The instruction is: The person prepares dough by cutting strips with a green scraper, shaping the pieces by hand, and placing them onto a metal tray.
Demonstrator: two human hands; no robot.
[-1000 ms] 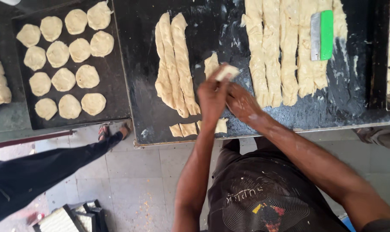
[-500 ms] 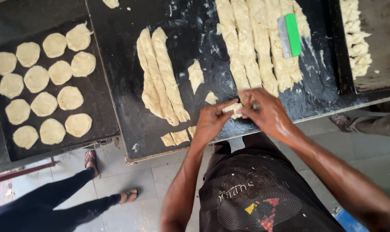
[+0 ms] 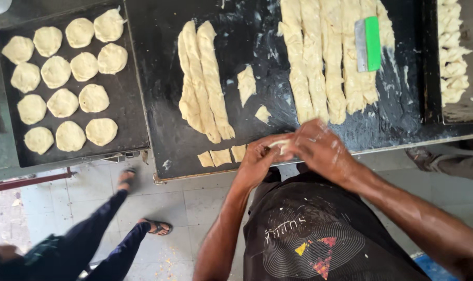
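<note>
Both hands met at the near edge of the black table (image 3: 158,135) — the left hand (image 3: 257,161) and right hand (image 3: 319,148) had their fingers curled and pressed around a small dough piece (image 3: 280,144), mostly hidden between them — just beside three cut dough squares (image 3: 222,156).

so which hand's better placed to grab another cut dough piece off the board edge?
Probably the left hand. Both hands are closed around a small dough piece, but the three cut dough squares lie at the board's near edge right beside the left. The right hand sits farther from them.
</note>
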